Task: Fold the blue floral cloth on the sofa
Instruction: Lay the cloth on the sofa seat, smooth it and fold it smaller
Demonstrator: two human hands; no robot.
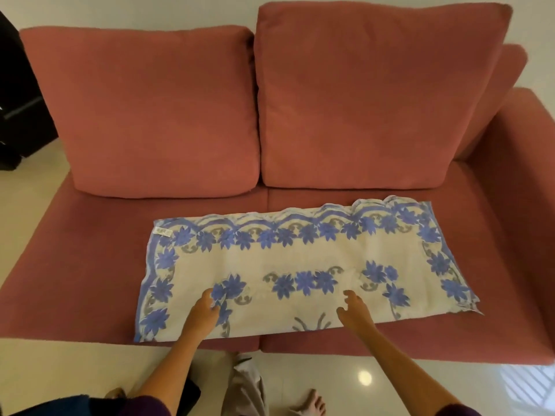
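Blue floral cloth (pixel 300 259) flat on sofa (pixel 75 265) seat, long rectangle spanning both seat cushions, near front edge. Left hand (pixel 205 310) on cloth, fingers curled, pinching a fold near front edge. Right hand (pixel 354 307) part-open, fingertips on cloth, gripping nothing.

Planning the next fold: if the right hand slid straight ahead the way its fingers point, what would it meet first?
Probably only more cloth. The right hand points toward its far edge; past that lies bare seat, then the back cushion.
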